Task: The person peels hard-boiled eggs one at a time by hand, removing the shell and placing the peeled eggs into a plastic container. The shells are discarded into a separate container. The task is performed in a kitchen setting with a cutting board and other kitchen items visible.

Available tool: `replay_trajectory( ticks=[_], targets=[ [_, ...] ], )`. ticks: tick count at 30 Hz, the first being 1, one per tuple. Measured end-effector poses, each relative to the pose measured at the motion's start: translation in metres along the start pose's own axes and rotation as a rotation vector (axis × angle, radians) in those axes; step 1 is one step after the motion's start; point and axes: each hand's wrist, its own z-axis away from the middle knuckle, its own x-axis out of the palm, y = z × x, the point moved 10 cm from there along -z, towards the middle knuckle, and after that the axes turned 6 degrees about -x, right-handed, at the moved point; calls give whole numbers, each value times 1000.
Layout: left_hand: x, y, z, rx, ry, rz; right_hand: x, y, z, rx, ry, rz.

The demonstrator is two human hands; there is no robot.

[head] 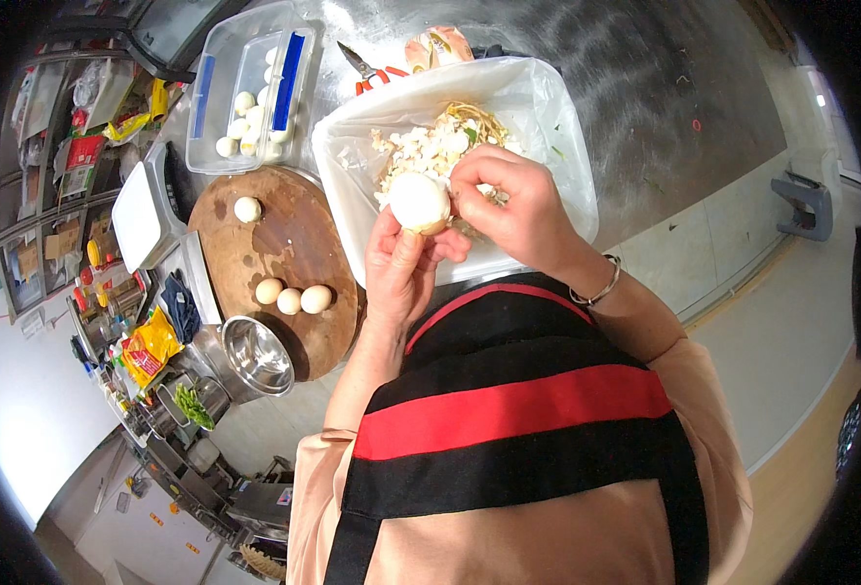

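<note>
My left hand (pixel 406 263) holds a mostly peeled boiled egg (pixel 419 202) above a white plastic tub (pixel 339 212) lined with a clear bag. The fingertips of my right hand (pixel 511 201) pinch at the egg's right side; whether a bit of shell is between them cannot be told. Eggshell pieces (pixel 419 150) and stringy vegetable scraps (pixel 474 121) lie in the tub. On the round wooden board (pixel 291 227) left of it sit several eggs, three brown ones (pixel 290 300) grouped and a pale one (pixel 248 210) apart. Peeled eggs (pixel 244 131) fill part of a clear plastic box (pixel 204 150).
Red-handled scissors (pixel 372 77) and a crumpled packet (pixel 438 49) lie behind the tub on the steel table (pixel 642 95). A steel bowl (pixel 259 356) and a cleaver-like blade (pixel 200 278) flank the board. A white lidded container (pixel 141 219) stands farther left.
</note>
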Motion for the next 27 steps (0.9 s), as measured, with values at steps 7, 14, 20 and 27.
replay_trajectory(
  ticks=[7, 14, 20, 27],
  targets=[
    [-3, -4, -2, -48, 40, 44, -2, 37, 5, -71, -232, 524],
    [-21, -12, -5, -68, 222, -33, 0, 14, 8, 3, -122, 136],
    [-11, 0, -2, -31, 260, -330, 10, 10, 7, 44, -111, -9],
    [-18, -11, 2, -302, 152, -99, 22, -7, 3, -94, -332, 52]
  ],
)
